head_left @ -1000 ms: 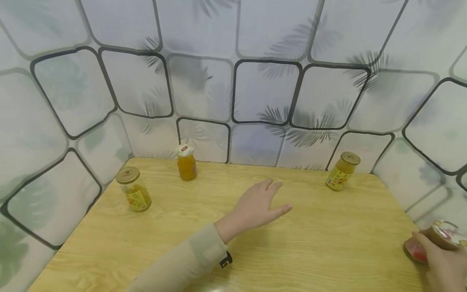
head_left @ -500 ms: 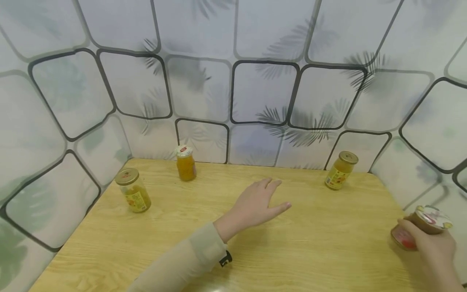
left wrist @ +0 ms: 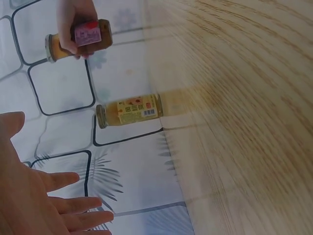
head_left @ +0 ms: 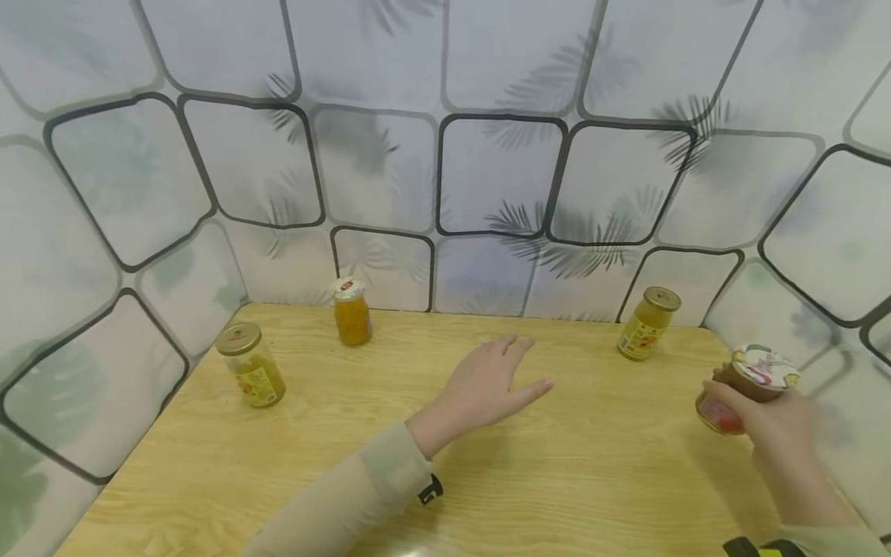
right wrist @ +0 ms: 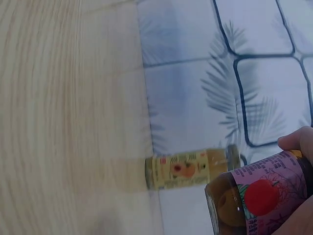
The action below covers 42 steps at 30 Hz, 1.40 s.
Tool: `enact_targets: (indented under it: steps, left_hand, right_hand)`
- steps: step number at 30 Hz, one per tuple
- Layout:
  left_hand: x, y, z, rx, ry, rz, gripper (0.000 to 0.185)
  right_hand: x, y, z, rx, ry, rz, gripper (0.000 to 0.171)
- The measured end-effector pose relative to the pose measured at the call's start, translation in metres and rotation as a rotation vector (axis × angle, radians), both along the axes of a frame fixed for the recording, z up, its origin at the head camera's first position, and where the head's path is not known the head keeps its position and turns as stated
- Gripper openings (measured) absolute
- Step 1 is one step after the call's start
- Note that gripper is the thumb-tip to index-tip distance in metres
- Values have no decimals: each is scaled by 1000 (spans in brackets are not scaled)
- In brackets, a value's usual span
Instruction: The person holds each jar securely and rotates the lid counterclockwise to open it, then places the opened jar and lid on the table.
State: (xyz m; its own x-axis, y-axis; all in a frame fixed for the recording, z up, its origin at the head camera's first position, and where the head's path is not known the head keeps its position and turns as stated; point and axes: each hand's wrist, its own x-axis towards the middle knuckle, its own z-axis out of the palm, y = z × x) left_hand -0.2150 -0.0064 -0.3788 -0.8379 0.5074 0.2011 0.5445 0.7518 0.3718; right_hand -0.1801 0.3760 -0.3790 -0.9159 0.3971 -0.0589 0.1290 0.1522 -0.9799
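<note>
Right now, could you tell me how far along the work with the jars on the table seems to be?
Three lidded jars already stand on the wooden table: a gold-lidded one at left, a white-lidded one at the back, another gold-lidded one at right. In hand: the right hand grips a pink-labelled jar, tilted above the table's right edge. It is not yet set down. The left hand rests flat mid-table.

Red-label jar [head_left: 739,391] w/ patterned lid, tilted, above table's right edge.

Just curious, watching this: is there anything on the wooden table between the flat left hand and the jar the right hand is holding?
No. In the head view, only bare wooden table lies between the left hand and the patterned-lid jar gripped by the right hand.
</note>
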Motion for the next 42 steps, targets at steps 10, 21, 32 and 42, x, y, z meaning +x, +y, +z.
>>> enact_targets:
  steps: [10,21,32,42]
  left_hand:
    - [-2,-3,1,-2,-1,14,77]
    - [-4,-5,9,-1,-21,33,77]
    - [-5,-8,18,39,-5,16,75]
    - [-6,-6,35,146,128,-113,92]
  right_hand:
    - [-20,-43,16,167,63,155,35]
    - [-36,-89,26,235,79,302,41]
    - [-34,-134,30,164,131,459,46]
    - [-34,-174,30,83,180,559,48]
